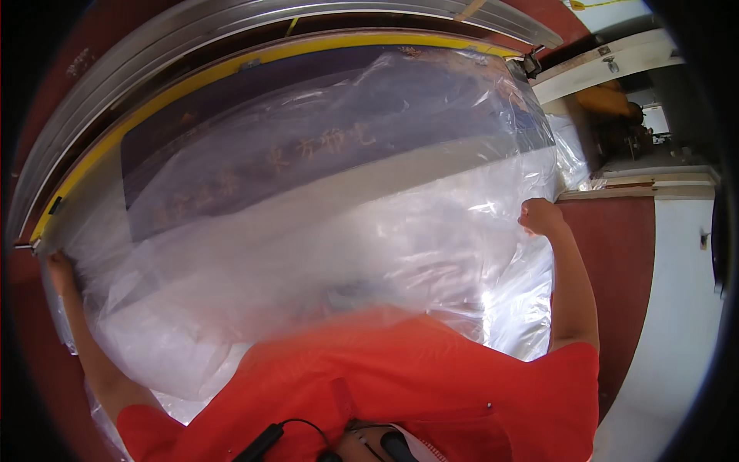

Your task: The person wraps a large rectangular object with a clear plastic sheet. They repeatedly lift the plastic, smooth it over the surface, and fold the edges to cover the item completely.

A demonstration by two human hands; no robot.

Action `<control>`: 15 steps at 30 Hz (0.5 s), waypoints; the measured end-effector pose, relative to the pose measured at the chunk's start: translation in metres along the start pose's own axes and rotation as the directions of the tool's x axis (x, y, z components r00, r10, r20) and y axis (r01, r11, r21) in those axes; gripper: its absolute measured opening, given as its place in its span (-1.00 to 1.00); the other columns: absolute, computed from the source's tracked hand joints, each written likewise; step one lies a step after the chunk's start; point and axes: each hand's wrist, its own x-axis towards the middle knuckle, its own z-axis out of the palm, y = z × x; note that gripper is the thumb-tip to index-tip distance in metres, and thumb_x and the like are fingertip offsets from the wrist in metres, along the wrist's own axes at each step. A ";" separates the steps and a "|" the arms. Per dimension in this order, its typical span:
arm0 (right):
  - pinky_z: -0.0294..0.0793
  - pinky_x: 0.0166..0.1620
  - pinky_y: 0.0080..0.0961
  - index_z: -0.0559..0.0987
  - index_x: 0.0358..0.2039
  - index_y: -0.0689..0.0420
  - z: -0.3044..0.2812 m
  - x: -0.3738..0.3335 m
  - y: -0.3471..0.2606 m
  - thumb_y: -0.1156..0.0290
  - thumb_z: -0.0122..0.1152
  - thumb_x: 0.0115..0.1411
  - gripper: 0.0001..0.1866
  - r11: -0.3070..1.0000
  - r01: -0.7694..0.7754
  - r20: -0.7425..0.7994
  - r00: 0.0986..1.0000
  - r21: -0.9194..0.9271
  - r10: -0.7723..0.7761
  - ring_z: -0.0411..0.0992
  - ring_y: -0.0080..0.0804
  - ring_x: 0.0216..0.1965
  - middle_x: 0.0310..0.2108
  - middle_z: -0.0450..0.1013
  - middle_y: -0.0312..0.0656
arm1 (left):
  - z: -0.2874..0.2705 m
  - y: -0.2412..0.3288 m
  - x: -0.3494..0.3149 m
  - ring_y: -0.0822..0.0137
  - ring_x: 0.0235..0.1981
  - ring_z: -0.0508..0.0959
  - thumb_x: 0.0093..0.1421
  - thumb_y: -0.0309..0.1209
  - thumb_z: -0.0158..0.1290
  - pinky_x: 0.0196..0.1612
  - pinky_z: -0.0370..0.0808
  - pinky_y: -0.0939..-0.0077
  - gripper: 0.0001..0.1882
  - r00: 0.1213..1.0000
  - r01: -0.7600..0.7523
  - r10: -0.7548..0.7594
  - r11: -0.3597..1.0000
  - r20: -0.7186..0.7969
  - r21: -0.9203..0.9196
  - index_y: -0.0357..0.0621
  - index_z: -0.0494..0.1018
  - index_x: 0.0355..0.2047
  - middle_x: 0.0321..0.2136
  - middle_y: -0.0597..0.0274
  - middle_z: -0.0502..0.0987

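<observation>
A large clear plastic sheet [369,231] spreads across the middle of the view, wrinkled and shiny. My right hand [543,215] is closed on its right edge, with the arm raised and bent. At the far left my left hand [60,269] grips the opposite edge, its fingers partly hidden by the plastic. Stretched between both hands, the sheet hangs in front of my red shirt [431,369]. Through it shows a dark panel [154,165] bearing a line of written characters.
A yellow-edged frame [192,71] runs along the far side, with curved metal rails [223,27] behind it. Right of me are a dark red panel [608,269], a white surface [670,331] and a pale beam [600,65]. More crumpled plastic lies beside the opening at right.
</observation>
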 end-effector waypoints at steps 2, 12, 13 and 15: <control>0.31 -0.41 -0.37 0.41 -0.57 0.17 -0.035 -0.004 -0.047 0.32 -0.03 -0.06 -0.82 0.994 0.053 -0.324 0.946 0.098 -0.018 0.36 -0.23 -0.49 -0.63 0.37 -0.09 | -0.006 -0.013 0.003 -0.13 -0.33 0.36 0.05 -0.18 -0.25 -0.28 0.27 0.20 -0.60 1.000 -0.002 0.003 0.998 -0.021 0.055 -0.36 0.32 -0.40 -0.40 -0.23 0.37; -0.25 0.10 -0.29 0.04 0.05 0.12 -0.076 0.140 -0.089 -0.17 -0.32 0.00 -0.26 0.945 0.120 -0.700 0.701 0.304 0.136 -0.22 -0.31 0.15 0.10 -0.08 -0.15 | -0.017 -0.035 -0.014 0.14 -0.44 0.38 0.06 -0.16 -0.20 -0.32 0.29 0.36 -0.62 0.999 0.011 -0.011 1.000 -0.044 0.014 -0.30 0.32 -0.43 -0.48 -0.06 0.39; -0.27 0.11 -0.27 0.02 0.06 0.13 -0.071 0.140 -0.085 -0.20 -0.36 -0.01 -0.24 0.942 0.040 -0.658 0.726 0.333 0.202 -0.25 -0.33 0.15 0.11 -0.10 -0.16 | -0.023 -0.019 -0.024 0.20 -0.48 0.37 0.06 -0.16 -0.18 -0.34 0.29 0.38 -0.62 0.997 -0.018 0.017 1.000 -0.071 -0.017 -0.32 0.32 -0.46 -0.51 -0.03 0.39; -0.27 0.11 -0.28 0.01 0.06 0.13 -0.074 0.144 -0.083 -0.22 -0.39 -0.01 -0.23 0.938 0.055 -0.660 0.725 0.343 0.199 -0.26 -0.35 0.16 0.11 -0.12 -0.20 | -0.041 -0.036 -0.024 0.18 -0.45 0.37 0.06 -0.15 -0.18 -0.33 0.28 0.38 -0.62 0.998 -0.061 0.062 0.997 -0.014 0.038 -0.30 0.33 -0.44 -0.46 -0.03 0.39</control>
